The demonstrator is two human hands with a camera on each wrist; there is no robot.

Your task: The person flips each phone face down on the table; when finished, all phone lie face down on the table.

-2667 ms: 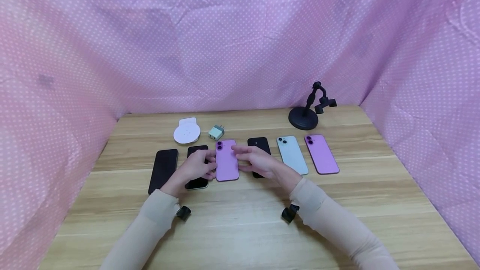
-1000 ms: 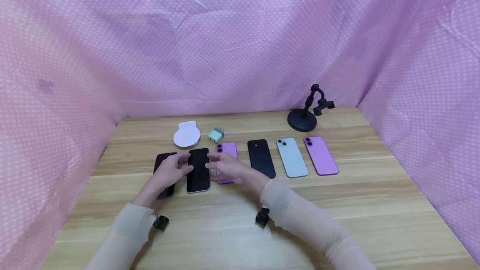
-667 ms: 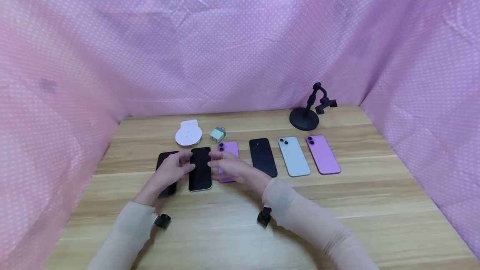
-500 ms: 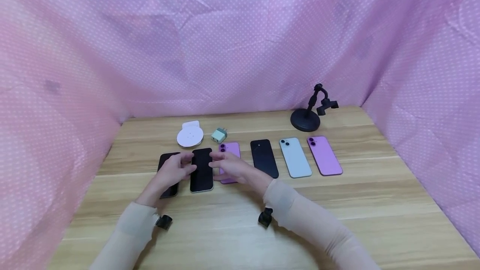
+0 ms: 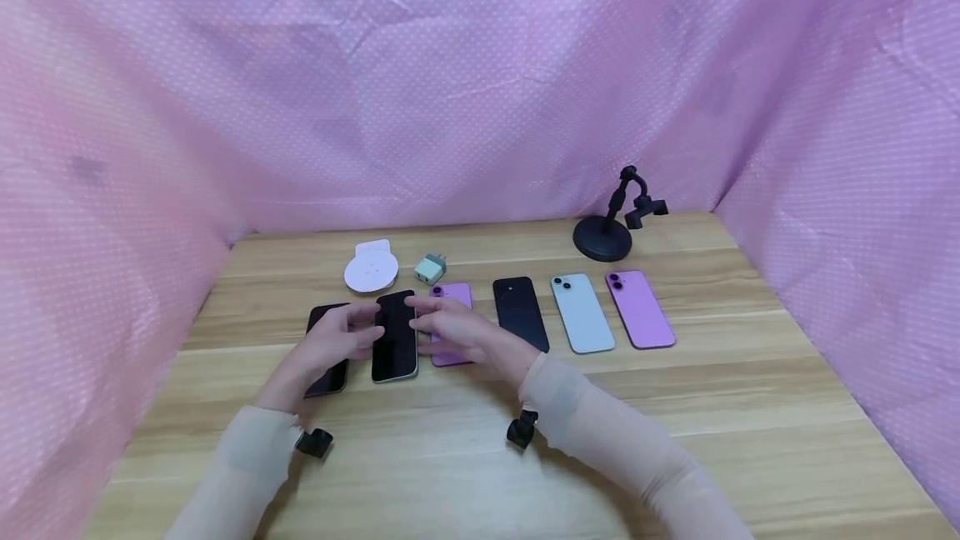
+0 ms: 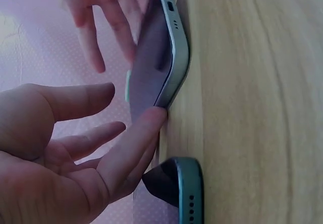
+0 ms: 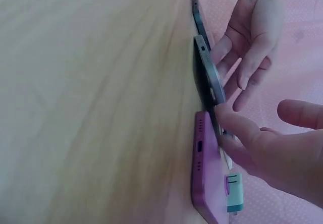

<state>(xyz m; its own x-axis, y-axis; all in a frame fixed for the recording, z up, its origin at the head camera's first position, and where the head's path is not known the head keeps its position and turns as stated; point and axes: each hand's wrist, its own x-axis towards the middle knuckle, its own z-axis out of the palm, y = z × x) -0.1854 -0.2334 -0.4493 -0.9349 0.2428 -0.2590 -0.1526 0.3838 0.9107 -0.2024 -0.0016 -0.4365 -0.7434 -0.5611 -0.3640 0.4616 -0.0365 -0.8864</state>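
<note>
A phone with a dark screen and pale metal edge [image 5: 396, 344] lies face up between my hands. My left hand [image 5: 326, 348] is at its left side, finger ends touching the edge and thumb held apart. At its right side, my right hand [image 5: 461, 330] touches the opposite edge with its fingertips, its thumb also free. In the right wrist view the phone [image 7: 211, 70] stands a little tilted, with a dark gap beneath it. A purple phone [image 5: 450, 357] is partly hidden under my right hand, and another dark phone [image 5: 326, 382] under my left.
Farther right lie a black phone [image 5: 521, 315], a pale phone [image 5: 583, 315] and a second purple phone [image 5: 641, 311]. Behind stand a white round charging pad [image 5: 371, 272], a mint plug adapter [image 5: 431, 270] and a black phone stand [image 5: 602, 238]. Pink dotted cloth surrounds the wooden table [image 5: 465, 473].
Both hands have moved left from the purple phone to the dark-screened phone beside it. Over the last half second, that phone's far end has risen slightly between the fingers.
</note>
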